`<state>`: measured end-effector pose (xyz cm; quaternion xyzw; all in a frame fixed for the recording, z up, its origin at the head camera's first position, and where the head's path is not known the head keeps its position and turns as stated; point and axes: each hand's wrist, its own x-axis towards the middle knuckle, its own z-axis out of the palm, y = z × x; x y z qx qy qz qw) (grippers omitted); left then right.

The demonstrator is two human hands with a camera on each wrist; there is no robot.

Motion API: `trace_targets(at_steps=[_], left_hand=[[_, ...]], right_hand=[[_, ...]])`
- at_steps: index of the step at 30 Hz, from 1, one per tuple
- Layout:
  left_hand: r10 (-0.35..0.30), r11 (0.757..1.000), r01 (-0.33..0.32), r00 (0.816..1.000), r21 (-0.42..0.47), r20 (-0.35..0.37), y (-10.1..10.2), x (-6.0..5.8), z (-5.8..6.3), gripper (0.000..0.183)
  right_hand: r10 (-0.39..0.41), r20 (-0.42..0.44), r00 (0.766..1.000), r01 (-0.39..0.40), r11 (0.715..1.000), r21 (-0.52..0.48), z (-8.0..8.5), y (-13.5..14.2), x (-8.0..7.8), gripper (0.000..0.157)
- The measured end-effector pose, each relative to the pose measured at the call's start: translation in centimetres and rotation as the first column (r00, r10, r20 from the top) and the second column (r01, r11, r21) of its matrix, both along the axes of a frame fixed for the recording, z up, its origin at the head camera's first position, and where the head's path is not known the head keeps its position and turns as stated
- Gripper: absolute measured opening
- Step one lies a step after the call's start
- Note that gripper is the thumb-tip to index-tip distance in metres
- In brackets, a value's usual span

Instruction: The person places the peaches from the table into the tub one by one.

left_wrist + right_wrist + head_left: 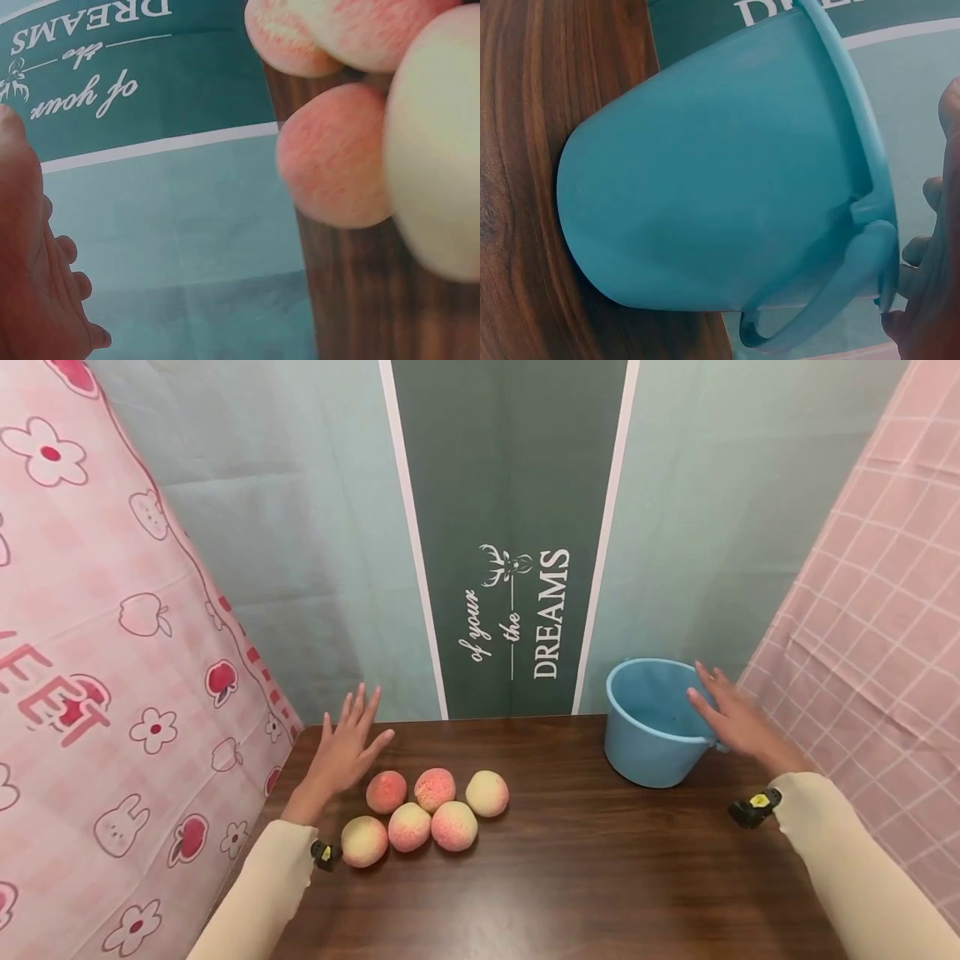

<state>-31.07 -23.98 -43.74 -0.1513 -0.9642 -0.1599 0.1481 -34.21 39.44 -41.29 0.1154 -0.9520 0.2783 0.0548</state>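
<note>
6 pink-yel. peaches (409, 827) lie in 2 rough rows on tbl's (570, 868) L; lt-blue bucket (649, 752) stands upright on R, handle (847, 289) down.

Brown wood-grain tabletop (570, 877) before dark-green cloth panel (510, 468) lettered "DREAMS"
Left side, pink fruit-print cloth (90, 593); right side, pink white-gridded cloth (877, 635).

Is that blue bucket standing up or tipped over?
Upright. In the head view, the bucket stands on its base on the wooden table, with its open top facing up.
</note>
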Motion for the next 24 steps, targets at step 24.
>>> trace_targets(at_steps=[24], left_hand=[[-0.023, 0.996, 0.015, 0.996, 0.093, 0.087, 0.0, 4.9, -7.7, 0.07]], right_hand=[[-0.043, -0.11, 0.993, 0.049, 0.998, 0.049, -2.9, -0.3, 0.1, 0.088]])
